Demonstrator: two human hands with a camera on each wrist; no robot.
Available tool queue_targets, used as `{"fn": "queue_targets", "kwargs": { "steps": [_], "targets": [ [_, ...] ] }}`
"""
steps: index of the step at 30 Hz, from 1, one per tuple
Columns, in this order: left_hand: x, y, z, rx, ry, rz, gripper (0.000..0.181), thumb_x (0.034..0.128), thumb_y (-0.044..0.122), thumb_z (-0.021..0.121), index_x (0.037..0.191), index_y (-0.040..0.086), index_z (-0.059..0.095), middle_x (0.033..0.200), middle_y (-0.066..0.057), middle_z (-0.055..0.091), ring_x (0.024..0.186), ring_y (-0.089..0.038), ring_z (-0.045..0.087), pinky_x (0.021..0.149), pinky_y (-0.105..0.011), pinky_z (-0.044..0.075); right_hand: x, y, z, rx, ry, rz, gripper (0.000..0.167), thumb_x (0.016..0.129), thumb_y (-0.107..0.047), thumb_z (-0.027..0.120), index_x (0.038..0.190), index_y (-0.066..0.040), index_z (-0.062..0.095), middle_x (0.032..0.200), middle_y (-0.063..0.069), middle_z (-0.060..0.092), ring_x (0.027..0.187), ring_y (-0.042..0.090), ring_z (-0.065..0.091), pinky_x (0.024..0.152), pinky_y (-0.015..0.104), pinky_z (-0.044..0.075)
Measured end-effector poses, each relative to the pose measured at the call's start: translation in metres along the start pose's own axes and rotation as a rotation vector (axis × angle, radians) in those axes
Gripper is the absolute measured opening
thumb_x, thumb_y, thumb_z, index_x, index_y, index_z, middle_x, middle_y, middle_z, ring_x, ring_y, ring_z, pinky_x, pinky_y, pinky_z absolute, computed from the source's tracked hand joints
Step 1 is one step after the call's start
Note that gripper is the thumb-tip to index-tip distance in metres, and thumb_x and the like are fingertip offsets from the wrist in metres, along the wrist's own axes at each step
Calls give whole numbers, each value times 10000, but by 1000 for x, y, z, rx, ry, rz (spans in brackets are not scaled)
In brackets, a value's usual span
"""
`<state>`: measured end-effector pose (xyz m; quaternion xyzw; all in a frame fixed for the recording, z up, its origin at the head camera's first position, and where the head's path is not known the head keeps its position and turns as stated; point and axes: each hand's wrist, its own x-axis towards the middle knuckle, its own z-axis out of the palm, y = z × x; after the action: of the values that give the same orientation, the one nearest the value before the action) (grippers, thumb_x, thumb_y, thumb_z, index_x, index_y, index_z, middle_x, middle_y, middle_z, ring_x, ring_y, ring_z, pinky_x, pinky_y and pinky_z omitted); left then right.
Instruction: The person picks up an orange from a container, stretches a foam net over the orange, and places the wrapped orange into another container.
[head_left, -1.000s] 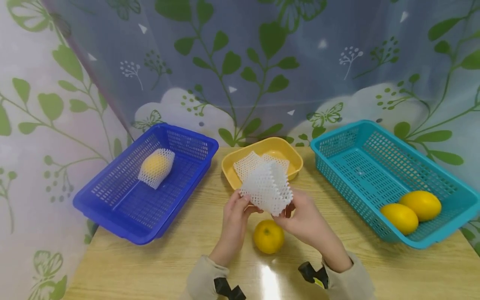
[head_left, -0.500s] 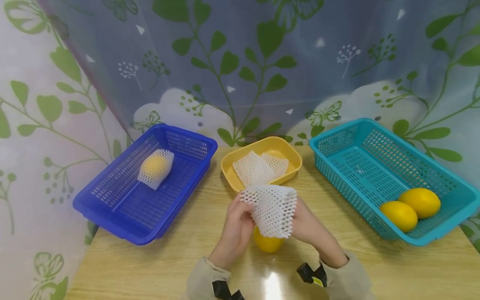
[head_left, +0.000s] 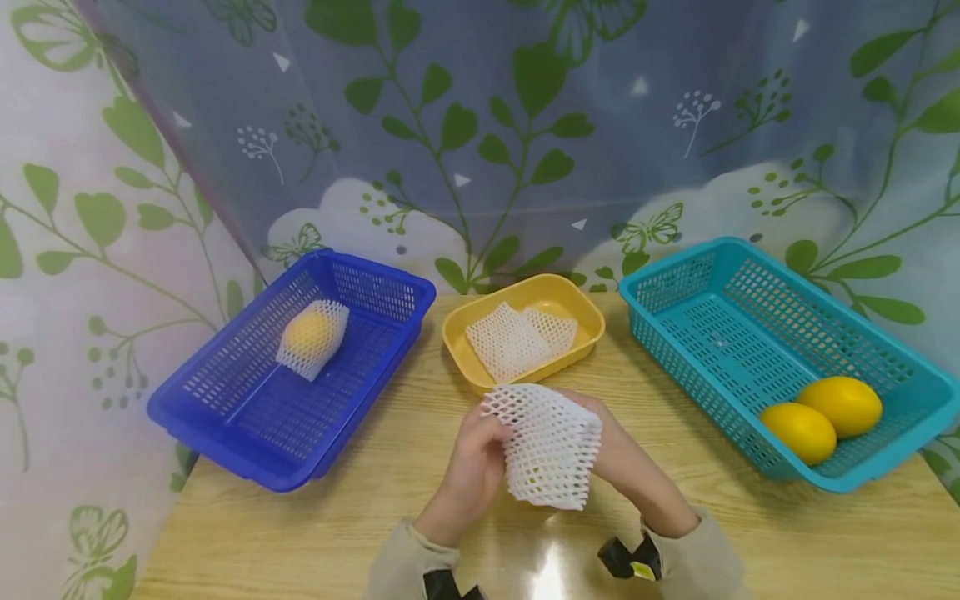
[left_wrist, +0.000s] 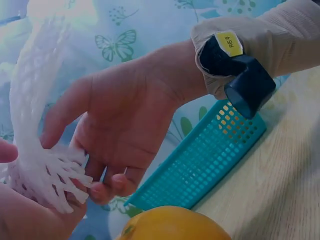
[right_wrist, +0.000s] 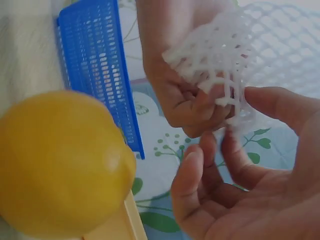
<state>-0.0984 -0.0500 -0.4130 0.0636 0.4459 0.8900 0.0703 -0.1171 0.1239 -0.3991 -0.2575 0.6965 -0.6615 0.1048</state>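
A white foam fruit net (head_left: 551,446) hangs between both hands over the table. My left hand (head_left: 471,467) grips its left edge, thumb in front; in the right wrist view that hand (right_wrist: 187,100) has curled fingers at the net's open end. My right hand (head_left: 617,446) is partly behind the net in the head view. In the right wrist view its thumb (right_wrist: 280,105) and a fingertip pinch the net's rim. Below sits a round yellow fruit (right_wrist: 65,165), mostly hidden behind the net in the head view; the left wrist view shows the fruit's top (left_wrist: 175,225).
At the back, a yellow tray (head_left: 465,354) holds more foam nets (head_left: 510,342). A blue basket (head_left: 255,458) on the left contains one netted yellow fruit (head_left: 311,335). The teal basket (head_left: 675,354) on the right has two yellow fruits (head_left: 840,406). A patterned curtain (head_left: 480,125) stands behind.
The foam net has come down from near the tray toward the person, turned, and now covers the fruit in the head view. Both hands have stayed on it.
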Motion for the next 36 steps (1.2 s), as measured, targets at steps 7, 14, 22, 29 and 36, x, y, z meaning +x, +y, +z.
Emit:
{"fn": "queue_targets", "kwargs": {
  "steps": [7,14,22,29,36],
  "targets": [
    [-6,1,-4,9,-22,-90,352,712,-47,402,988,74,585,965,-25,576,900,-152,539,822,-295,463,-3,12,-2,414,-81,-49,196,918,62,523,947,-111,610,901,-28,654,840,86,606,729,235,520],
    [-6,0,-15,-205,-67,-146,465,652,-60,348,1073,30,526,991,-84,567,850,-191,559,712,-285,502,-9,18,-6,807,-283,33,459,890,92,306,1236,-15,589,1080,41,675,894,102,645,761,218,538],
    [-11,-2,-30,-341,-94,-198,506,659,-32,409,1154,15,507,1055,-57,565,937,-144,567,808,-235,500,-13,29,-11,1063,-372,112,440,954,14,252,1180,14,629,1072,64,677,909,135,643,811,239,521],
    [-13,-7,-50,-522,-206,-250,735,761,140,580,1422,6,290,1334,-90,493,1133,-178,527,1002,-300,419,-19,41,-13,1157,-219,189,471,1003,-44,178,1049,-15,646,995,59,661,870,131,628,763,229,517],
    [-13,-30,-72,-465,-58,-263,545,872,58,576,1389,127,417,1146,-97,590,1024,-211,609,887,-311,517,-24,58,-13,1045,77,336,323,1054,-80,266,1069,-44,587,1036,57,598,939,135,592,839,251,513]
  ]
}}
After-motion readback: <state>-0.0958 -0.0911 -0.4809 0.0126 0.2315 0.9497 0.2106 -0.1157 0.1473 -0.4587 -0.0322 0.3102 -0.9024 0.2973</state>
